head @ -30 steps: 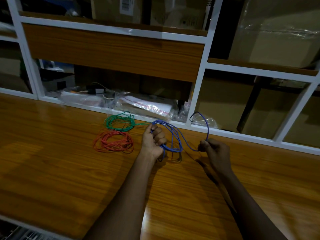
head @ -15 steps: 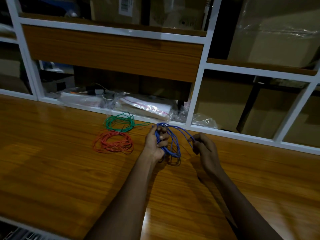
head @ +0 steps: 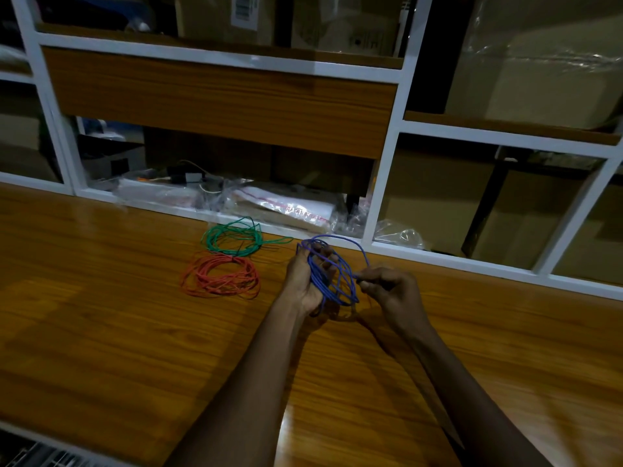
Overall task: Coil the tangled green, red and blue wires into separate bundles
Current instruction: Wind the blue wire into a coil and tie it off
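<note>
Two hands [head: 303, 286] [head: 394, 291] gripping blue coil [head: 318, 281], two coils [head: 213, 241] [head: 219, 264]

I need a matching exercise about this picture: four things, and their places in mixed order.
Things:
1 green wire
2 red wire
3 blue wire
4 plastic bags

Places:
A in the shelf opening
B held by left hand and right hand
C coiled on the table, beside the shelf
D coiled on the table, farther from the shelf

Pairs: 1-C; 2-D; 3-B; 4-A
</note>
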